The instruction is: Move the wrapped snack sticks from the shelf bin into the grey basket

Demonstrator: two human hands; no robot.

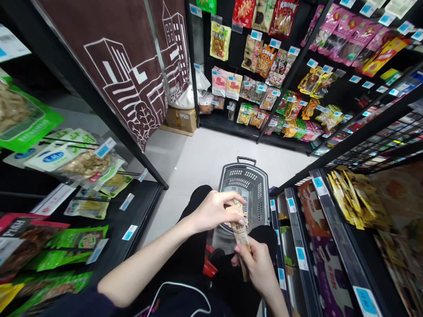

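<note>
Both my hands are on a narrow tan snack packet (240, 234) in front of my lap. My left hand (218, 210) is closed over its upper end, with thumb and fingers bent around it. Lower down, my right hand (254, 259) grips the packet between thumb and fingers, and its tail hangs below that hand. The print on the packet is too small to read. Just beyond my hands, a grey plastic shopping basket (262, 179) with slotted walls stands on the floor; my hands hide part of it.
Shelves with snack bags (220, 41) rise at the back. Hanging packs (86, 165) jut out close on my left. At right, a shelf rack (323, 185) holds yellow packets (352, 200). A cardboard box (181, 119) sits below a brown curtain (127, 77). Pale floor (201, 151) shows ahead.
</note>
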